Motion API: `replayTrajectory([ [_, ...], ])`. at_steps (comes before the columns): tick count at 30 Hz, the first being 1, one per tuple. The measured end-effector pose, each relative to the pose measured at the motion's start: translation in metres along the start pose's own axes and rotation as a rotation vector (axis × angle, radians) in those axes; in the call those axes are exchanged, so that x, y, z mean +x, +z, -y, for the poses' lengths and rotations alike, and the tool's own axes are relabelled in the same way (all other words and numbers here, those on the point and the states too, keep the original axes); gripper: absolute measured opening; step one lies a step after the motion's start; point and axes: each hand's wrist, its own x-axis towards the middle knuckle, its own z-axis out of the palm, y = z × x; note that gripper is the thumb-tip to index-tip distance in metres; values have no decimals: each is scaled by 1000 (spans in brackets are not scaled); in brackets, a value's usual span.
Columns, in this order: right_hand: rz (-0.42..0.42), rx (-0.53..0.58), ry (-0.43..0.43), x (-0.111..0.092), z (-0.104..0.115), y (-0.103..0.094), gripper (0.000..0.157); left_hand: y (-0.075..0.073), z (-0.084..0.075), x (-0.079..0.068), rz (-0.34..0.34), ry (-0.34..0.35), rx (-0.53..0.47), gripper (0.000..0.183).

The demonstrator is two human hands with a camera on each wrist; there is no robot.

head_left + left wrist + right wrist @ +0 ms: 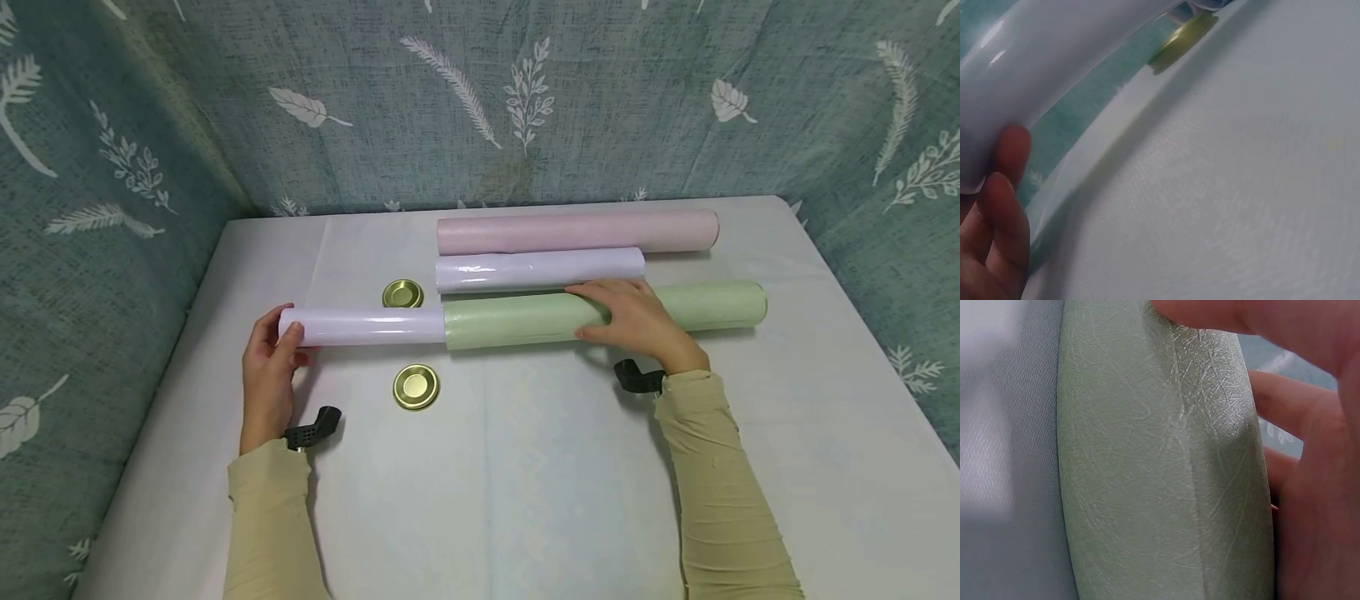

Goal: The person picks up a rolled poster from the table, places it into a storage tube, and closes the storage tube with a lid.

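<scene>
My left hand (268, 367) holds a glossy lavender roll (371, 327) by its left end, thumb on the near side. In the left wrist view the lavender roll (1041, 69) is raised over the table, with its shadow below. Its right end meets the left end of a wider light green roll (517, 322), in line with it. Around the middle of the green roll my right hand (633, 327) is curled, thumb on the near side. The right wrist view shows the textured green surface (1129, 462) with a lengthwise seam, and fingers on its far side.
Behind the green roll lie a second lavender roll (540, 271) and a longer pink roll (577, 232). One gold lid (402, 293) sits behind the held lavender roll, another gold lid (416, 387) in front. A white cloth covers the table (480, 500); leaf-patterned curtains (600, 125) surround it.
</scene>
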Motion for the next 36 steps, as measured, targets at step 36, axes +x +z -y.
replayTrajectory([
  [36, -11, 3, -2, -1, 3, -1, 64, 6, 5, 3, 106, 29, 401, 53],
])
